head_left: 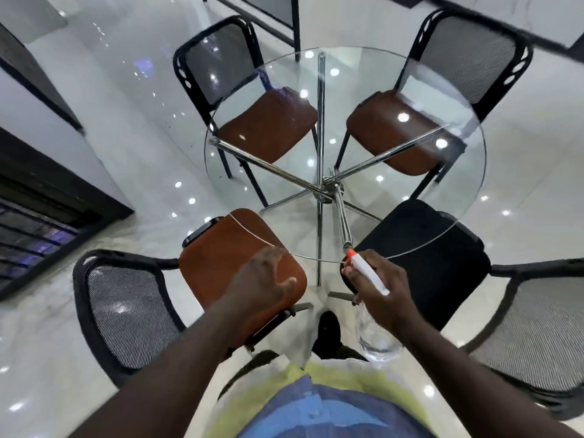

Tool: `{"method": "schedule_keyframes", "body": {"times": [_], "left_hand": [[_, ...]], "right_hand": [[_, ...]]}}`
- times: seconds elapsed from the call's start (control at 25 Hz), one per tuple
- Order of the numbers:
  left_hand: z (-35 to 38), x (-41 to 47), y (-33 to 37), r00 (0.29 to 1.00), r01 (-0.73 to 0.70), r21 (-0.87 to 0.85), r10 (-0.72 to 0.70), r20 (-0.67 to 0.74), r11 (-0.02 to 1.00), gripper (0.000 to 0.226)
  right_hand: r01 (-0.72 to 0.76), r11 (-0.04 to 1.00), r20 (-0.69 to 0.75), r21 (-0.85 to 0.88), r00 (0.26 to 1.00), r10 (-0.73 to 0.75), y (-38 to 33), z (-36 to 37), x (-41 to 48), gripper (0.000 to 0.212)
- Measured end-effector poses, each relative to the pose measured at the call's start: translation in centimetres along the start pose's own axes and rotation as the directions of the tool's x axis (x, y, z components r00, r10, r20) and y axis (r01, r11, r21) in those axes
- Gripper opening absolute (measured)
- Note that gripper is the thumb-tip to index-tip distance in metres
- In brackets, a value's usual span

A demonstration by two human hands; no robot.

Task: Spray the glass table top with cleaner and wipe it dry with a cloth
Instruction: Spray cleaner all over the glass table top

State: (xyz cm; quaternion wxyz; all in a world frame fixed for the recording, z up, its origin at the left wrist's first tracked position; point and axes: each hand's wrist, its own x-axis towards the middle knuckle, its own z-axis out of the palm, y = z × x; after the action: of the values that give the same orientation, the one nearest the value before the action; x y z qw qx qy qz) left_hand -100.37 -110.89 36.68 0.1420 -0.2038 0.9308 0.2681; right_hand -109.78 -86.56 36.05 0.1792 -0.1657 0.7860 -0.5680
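Observation:
A round glass table top [395, 216] on chrome legs fills the middle of the head view. My right hand [379, 289] grips a clear spray bottle [374, 336] with a white trigger head and an orange nozzle, held at the table's near edge with the nozzle aimed over the glass. My left hand [265, 279] hovers with fingers spread and nothing in it, above the near edge of the glass and a brown chair seat. No cloth shows anywhere in view.
Four black mesh-backed chairs ring the table: brown-seated ones at far left [268, 128], far right [401, 131] and near left [234, 254], a black-seated one at near right [436, 263]. Glossy white floor [126, 121] surrounds them. Dark cabinets [47, 191] stand on the left.

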Motion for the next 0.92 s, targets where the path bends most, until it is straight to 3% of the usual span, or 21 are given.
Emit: {"method": "schedule_keyframes", "body": {"times": [0.12,0.44,0.6,0.8,0.92], "left_hand": [[1.2,3.5,-0.8,0.990,0.026,0.087,-0.038,0.135,0.996,0.083],[4.2,8.6,-3.1,0.938,0.052,0.329,-0.158,0.307,0.943,0.093],[4.5,8.8,-3.5,0.937,0.015,0.387,-0.148,0.317,0.922,0.094],[3.7,9.1,-4.3,0.917,0.000,0.381,-0.152,0.370,0.925,0.094],[3.3,9.4,-4.2,0.902,-0.006,0.375,-0.157,0.401,0.927,0.094]], "right_hand": [[-0.033,0.991,0.046,-0.132,0.998,0.039,1.8,0.2,3.1,0.015],[-0.136,0.972,0.068,-0.192,0.986,0.151,3.4,2.9,9.1,0.008],[-0.157,0.967,0.097,-0.201,0.979,0.180,3.5,3.6,10.4,0.007],[-0.168,0.964,0.101,-0.208,0.976,0.192,3.0,4.0,11.6,0.022],[-0.176,0.963,0.110,-0.206,0.973,0.201,2.8,3.8,12.1,0.017]]}}
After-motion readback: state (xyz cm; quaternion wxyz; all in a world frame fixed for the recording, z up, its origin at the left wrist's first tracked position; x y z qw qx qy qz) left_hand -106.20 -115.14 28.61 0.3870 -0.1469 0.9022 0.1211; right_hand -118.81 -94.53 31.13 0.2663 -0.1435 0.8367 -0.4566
